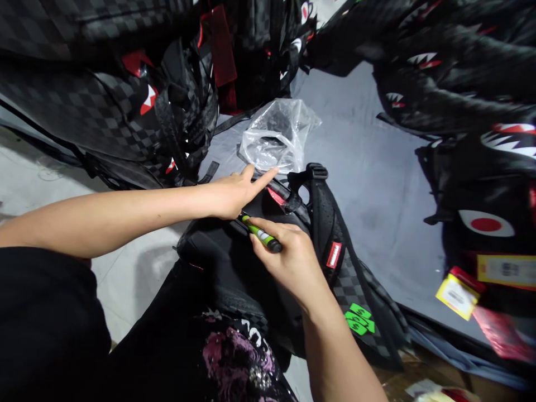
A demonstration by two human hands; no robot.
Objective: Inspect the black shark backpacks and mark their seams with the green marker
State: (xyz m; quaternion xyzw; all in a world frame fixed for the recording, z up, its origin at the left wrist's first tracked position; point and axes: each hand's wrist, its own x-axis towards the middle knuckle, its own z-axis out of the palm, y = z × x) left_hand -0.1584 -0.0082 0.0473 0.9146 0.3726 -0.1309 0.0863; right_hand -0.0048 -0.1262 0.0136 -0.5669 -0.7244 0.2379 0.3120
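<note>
Left hand comes in from nine o'clock on a bare arm and lies open, fingers stretched flat and together, with the forefinger pointing toward one o'clock. It presses on the top edge of the black backpack that sits in the person's lap. Behind that arm, at ten o'clock, is a heap of checkered backpacks, slumped over one another.

Just past the fingertips, at twelve o'clock, a clear plastic bag lies crumpled, and I cannot tell whether the finger touches it. Under the left palm starts the green pen, black at its tip. It slants toward four o'clock into the right hand, which is closed round it with the thumb on top of the barrel.

The pen looks light, stiff and smooth, so I judge a pinch near the middle of the barrel suits it, much as it is held now. The backpack looks soft and floppy. I think it would sag if lifted by the cloth, and the top edge or the padded shoulder strap at two o'clock would give a firmer hold. That strap carries a small red label, and lower down, at four o'clock, there are bright green stickers.

Further right a grey sheet covers the surface. Shark-mouth backpacks crowd it from one to three o'clock, and a yellow tag hangs among them.
</note>
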